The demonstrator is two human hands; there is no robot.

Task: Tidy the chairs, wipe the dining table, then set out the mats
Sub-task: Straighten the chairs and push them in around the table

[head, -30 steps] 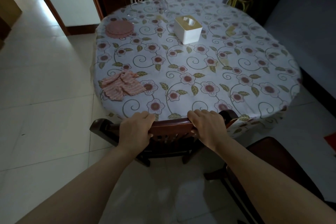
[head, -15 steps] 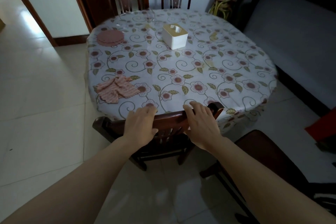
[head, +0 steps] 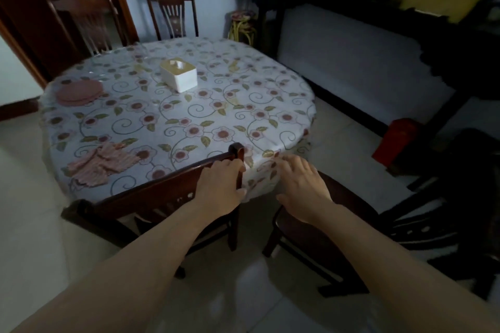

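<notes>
- Nearest the camera, left hand [head: 219, 186] is clamped on the top rail of a chair [head: 151, 197] pushed against the dining table [head: 297, 94], judged tidied.
- Right hand [head: 300, 184] is held open, empty, above a second chair [head: 349, 224] not yet pushed in.
- One cloth [head: 101, 163] is laid near the table edge, ready for wiping.
- One mat stack [head: 79, 91] and one tissue box [head: 179, 75] are seen further back.
- Two more chairs [head: 171, 12] are counted beyond: four total.

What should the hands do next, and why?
Probably the right hand should reach down to the second chair and push it in. The left hand rests on the first chair, which already sits against the table, while the second stands out from it at an angle.
</notes>
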